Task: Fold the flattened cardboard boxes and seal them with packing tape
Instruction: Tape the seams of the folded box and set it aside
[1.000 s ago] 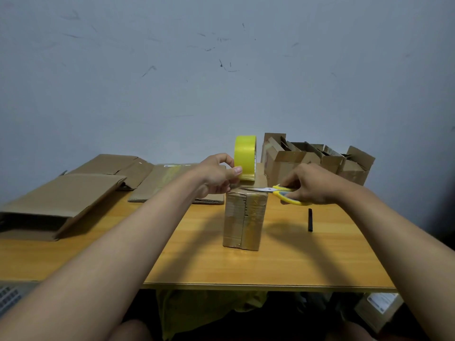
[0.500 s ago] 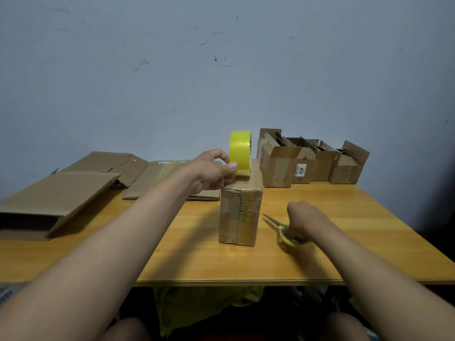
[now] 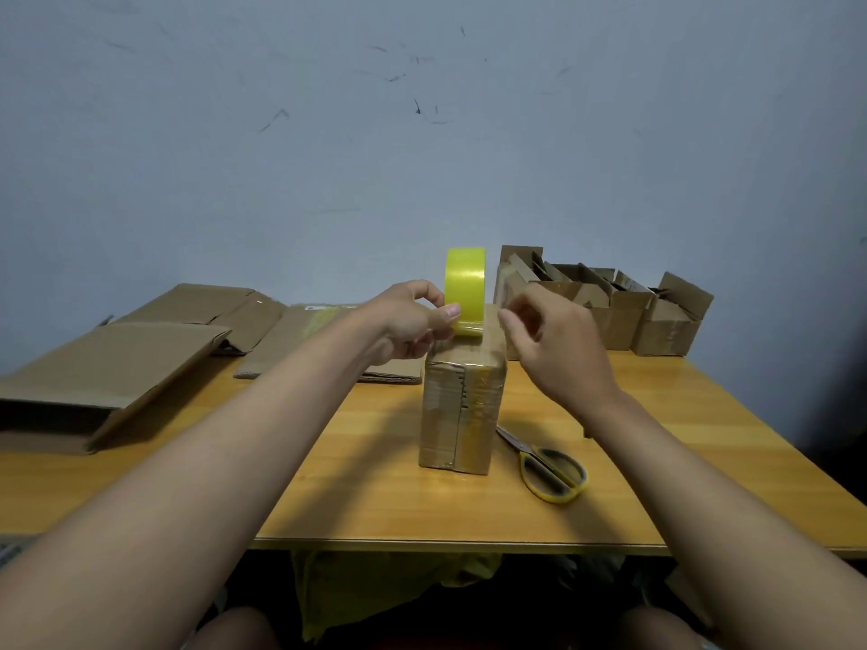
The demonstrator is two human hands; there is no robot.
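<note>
- Your box (image 3: 462, 410) stands upright at the centre of the table (image 3: 328, 485), flaps folded in, with shiny tape already running down the near face and over the top edge.
- Your left hand (image 3: 407, 321) comes in from 9 o'clock of the box top and pinches the yellow tape roll (image 3: 464, 293), thumb on the near face of the roll and fingers curled behind it; the roll stands on edge on the box top.
- Your right hand (image 3: 553, 340) hovers at 3 o'clock of the box top, fingers loosely curled and apart, clamped on nothing. Whether a fingertip touches the tape end, you cannot tell; it is blurred.
- Judge the box as light and hollow: it likely tips or slides if you pull tape sideways, so press down through the roll or brace a side wall.
- The walls are stiff at the corners but probably give in the middle; hold near the edges.
- Taped faces look slick; bare cardboard gives better grip.
- The tape film is thin and sticks to itself, so take it by the outer edges.
- The scissors (image 3: 546, 466) lie at 4 o'clock of the box, just beside its base, blades towards it.
- Flattened boxes (image 3: 140, 354) wait at 9 to 10 o'clock; the folded boxes (image 3: 624, 312) stand at 1 o'clock.
</note>
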